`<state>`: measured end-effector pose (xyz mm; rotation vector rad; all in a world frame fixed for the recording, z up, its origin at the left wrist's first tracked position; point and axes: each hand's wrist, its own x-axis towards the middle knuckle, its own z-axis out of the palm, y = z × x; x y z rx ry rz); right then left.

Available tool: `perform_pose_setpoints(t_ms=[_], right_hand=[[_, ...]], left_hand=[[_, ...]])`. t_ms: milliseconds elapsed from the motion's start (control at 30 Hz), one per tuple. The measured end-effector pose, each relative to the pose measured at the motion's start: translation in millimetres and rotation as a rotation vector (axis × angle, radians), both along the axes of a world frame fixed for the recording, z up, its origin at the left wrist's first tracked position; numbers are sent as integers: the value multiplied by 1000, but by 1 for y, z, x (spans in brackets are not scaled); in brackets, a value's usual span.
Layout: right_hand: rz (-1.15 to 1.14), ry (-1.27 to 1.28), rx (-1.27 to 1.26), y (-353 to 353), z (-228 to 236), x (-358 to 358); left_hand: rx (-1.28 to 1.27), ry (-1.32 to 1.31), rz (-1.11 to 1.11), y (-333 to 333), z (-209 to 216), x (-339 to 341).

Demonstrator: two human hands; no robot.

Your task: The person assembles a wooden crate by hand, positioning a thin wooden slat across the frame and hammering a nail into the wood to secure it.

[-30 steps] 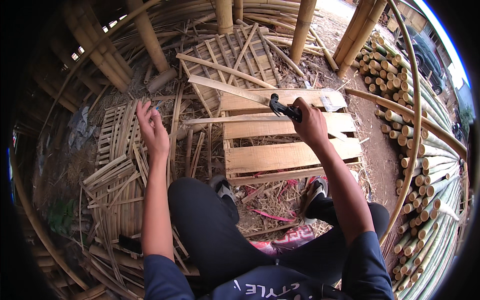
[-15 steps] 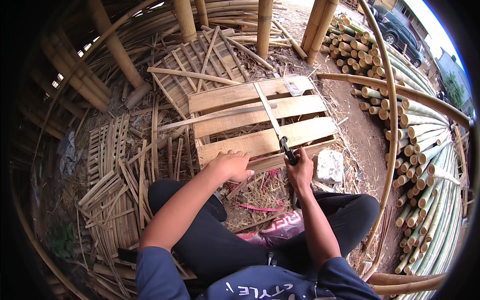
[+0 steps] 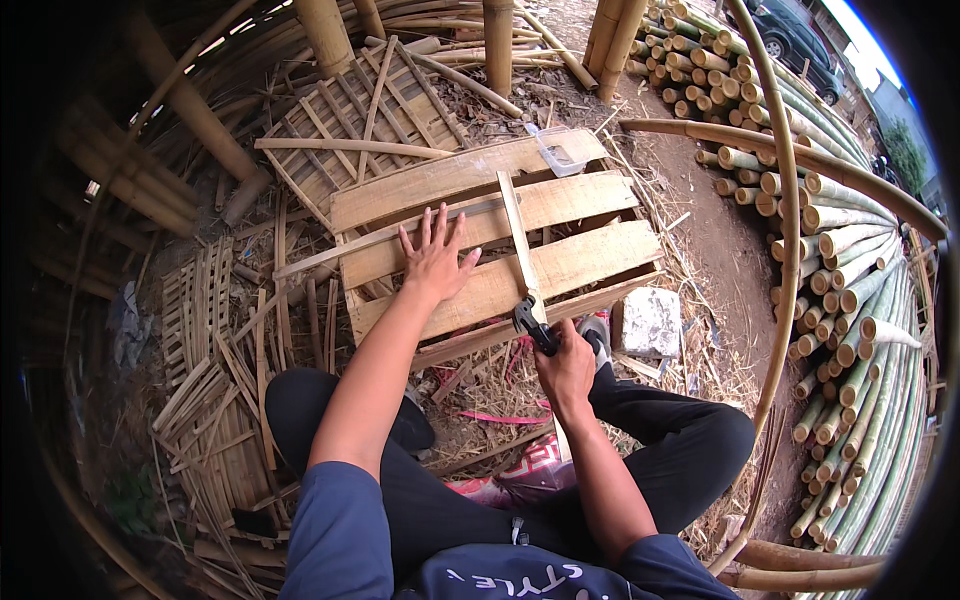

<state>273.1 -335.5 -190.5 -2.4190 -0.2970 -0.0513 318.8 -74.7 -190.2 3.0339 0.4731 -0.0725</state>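
Note:
A low wooden slatted platform stands before me. My left hand has its fingers spread flat over the slats, with the fingertips at a long thin wooden strip that lies across them. In front of the platform's near edge, my right hand is wrapped round a black-handled tool with a curved head; I cannot make out its exact kind. A pale narrow strip runs away from the tool's head across the slats. A clear plastic container sits at the far right corner.
A whitish block lies right of the platform. Loose bamboo strips and a slatted panel cover the left ground. Stacked bamboo poles fill the right side. A curved bamboo hoop rises between. Pink ribbon lies near my legs.
My left hand has moved from the platform's near edge forward onto the slats, its fingers spreading. My right hand still grips the black-handled tool, now turned slightly. The view has shifted a little.

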Motion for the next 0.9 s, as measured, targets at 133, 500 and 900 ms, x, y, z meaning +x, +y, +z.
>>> perform_pose_setpoints(t_ms=[133, 500, 900], right_hand=[[22, 49, -13, 1, 1, 2], [115, 26, -57, 15, 8, 9], [121, -12, -37, 21, 6, 10]], left_hand=[[-4, -83, 7, 0, -11, 6], [-5, -197, -75, 23, -21, 5], [8, -307, -119, 35, -39, -2]])
